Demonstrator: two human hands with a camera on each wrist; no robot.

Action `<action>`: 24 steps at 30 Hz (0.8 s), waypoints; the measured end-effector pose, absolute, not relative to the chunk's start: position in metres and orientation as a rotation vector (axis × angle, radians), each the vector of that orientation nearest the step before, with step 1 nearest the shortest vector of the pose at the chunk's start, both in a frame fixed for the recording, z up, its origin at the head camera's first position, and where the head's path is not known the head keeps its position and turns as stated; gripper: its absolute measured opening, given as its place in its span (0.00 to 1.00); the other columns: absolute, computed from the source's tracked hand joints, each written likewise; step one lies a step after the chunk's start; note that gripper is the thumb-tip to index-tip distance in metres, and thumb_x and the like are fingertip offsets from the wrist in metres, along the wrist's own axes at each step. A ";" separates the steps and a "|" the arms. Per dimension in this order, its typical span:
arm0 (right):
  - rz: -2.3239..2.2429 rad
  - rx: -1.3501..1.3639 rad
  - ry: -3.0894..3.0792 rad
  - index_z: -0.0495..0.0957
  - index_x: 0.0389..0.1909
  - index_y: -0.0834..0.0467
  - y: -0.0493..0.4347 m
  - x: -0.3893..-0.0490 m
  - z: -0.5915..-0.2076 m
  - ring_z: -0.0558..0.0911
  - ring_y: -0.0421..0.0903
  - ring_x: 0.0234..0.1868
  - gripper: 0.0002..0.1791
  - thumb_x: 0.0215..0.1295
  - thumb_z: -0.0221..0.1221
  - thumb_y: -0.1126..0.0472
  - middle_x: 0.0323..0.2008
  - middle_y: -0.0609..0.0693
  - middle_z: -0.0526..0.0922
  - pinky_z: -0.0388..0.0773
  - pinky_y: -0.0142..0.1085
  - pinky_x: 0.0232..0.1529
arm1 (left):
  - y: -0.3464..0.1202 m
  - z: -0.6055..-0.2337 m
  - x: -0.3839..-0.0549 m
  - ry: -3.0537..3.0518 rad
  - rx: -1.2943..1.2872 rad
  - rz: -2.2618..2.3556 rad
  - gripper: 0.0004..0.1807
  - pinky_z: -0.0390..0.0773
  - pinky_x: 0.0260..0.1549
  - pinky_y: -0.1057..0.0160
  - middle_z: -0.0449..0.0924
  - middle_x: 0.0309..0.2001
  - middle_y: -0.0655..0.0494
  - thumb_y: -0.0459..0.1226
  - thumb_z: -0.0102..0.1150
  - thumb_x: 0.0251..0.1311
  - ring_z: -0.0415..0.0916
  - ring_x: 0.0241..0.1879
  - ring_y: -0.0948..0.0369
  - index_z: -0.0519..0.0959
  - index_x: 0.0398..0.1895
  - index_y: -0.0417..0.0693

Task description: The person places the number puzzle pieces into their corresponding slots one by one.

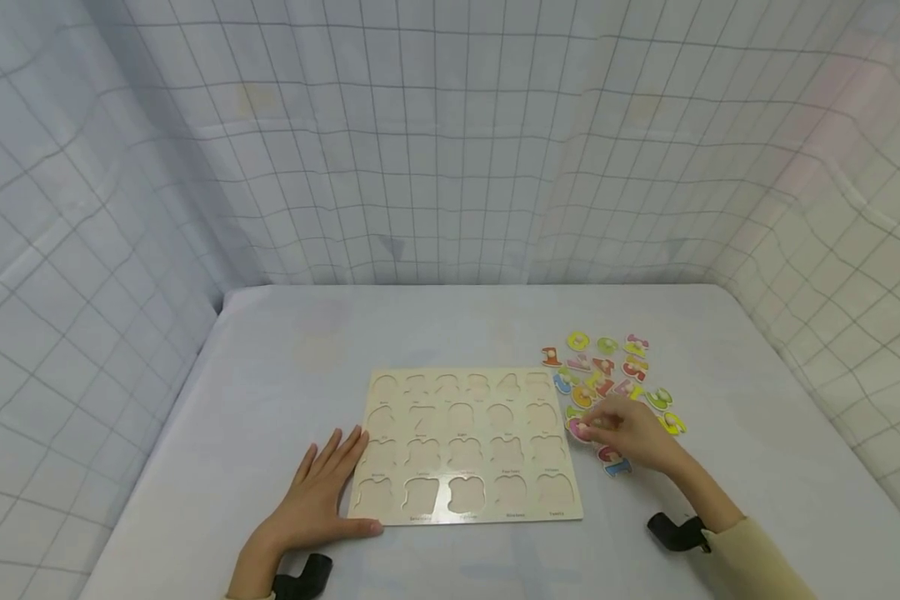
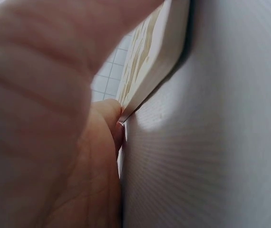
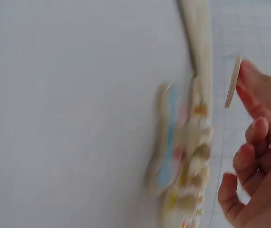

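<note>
A pale wooden puzzle board (image 1: 442,458) with rows of shaped recesses lies flat on the table. My left hand (image 1: 322,487) rests at its left edge, fingers straight and spread, thumb by the near left corner. The left wrist view has the board's side (image 2: 157,66) close to that hand. Over at the right, my right hand (image 1: 633,433) pinches a pink puzzle piece (image 1: 578,429) between thumb and finger. Seen edge-on in the right wrist view, this thin piece (image 3: 233,80) is lifted above the table. Its printed figure is too small to read.
Loose colourful number-shaped pieces (image 1: 635,368) with knobs lie in a cluster right of the board. A piece with blue and red parts (image 1: 613,461) sits below the right hand. Checked white curtains (image 1: 450,150) enclose the white table (image 1: 285,350) at the back and sides.
</note>
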State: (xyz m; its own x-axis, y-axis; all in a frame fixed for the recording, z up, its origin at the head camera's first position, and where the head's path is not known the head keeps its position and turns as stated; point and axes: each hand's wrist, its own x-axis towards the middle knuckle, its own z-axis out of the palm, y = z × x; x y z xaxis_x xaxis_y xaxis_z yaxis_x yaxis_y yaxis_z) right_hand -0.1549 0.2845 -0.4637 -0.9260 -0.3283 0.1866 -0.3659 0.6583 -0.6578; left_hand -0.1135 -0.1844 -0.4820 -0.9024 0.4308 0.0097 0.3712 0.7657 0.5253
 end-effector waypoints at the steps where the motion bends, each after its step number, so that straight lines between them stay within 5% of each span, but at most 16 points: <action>1: 1.174 0.537 -2.838 0.83 0.30 0.47 0.280 -0.157 -0.461 0.67 0.41 0.23 0.06 0.55 0.68 0.52 0.19 0.41 0.66 0.63 0.32 0.20 | -0.185 -0.482 -0.113 2.847 0.648 0.817 0.66 0.34 0.65 0.42 0.47 0.74 0.48 0.70 0.65 0.34 0.37 0.72 0.46 0.52 0.74 0.44; 8: 1.407 0.396 -2.926 0.83 0.31 0.51 0.229 -0.184 -0.447 0.65 0.44 0.23 0.13 0.54 0.67 0.45 0.21 0.47 0.66 0.61 0.33 0.20 | -0.186 -0.486 -0.111 2.835 0.610 0.808 0.67 0.30 0.66 0.46 0.45 0.74 0.50 0.71 0.64 0.33 0.34 0.72 0.48 0.50 0.75 0.46; 17: 1.392 0.664 -2.953 0.84 0.29 0.53 0.125 -0.233 -0.447 0.68 0.41 0.23 0.10 0.56 0.67 0.50 0.22 0.45 0.75 0.66 0.32 0.23 | -0.186 -0.484 -0.112 2.835 0.650 0.802 0.66 0.31 0.66 0.45 0.46 0.74 0.51 0.70 0.64 0.35 0.36 0.72 0.48 0.51 0.74 0.45; 24: 1.234 0.552 -3.035 0.85 0.28 0.51 0.042 -0.254 -0.451 0.71 0.38 0.20 0.11 0.55 0.68 0.47 0.22 0.41 0.77 0.67 0.30 0.19 | -0.187 -0.481 -0.112 2.826 0.668 0.798 0.65 0.32 0.66 0.43 0.46 0.74 0.49 0.70 0.64 0.36 0.36 0.72 0.47 0.52 0.74 0.43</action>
State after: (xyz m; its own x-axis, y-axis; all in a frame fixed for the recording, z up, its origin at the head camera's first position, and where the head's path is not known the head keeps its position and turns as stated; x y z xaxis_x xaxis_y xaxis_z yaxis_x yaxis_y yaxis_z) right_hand -0.2536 0.0422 -0.4507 -0.9290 -0.3677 -0.0418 -0.2341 0.6714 -0.7031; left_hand -0.1123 -0.1873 -0.4807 -0.8936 0.4488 -0.0049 0.3799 0.7621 0.5242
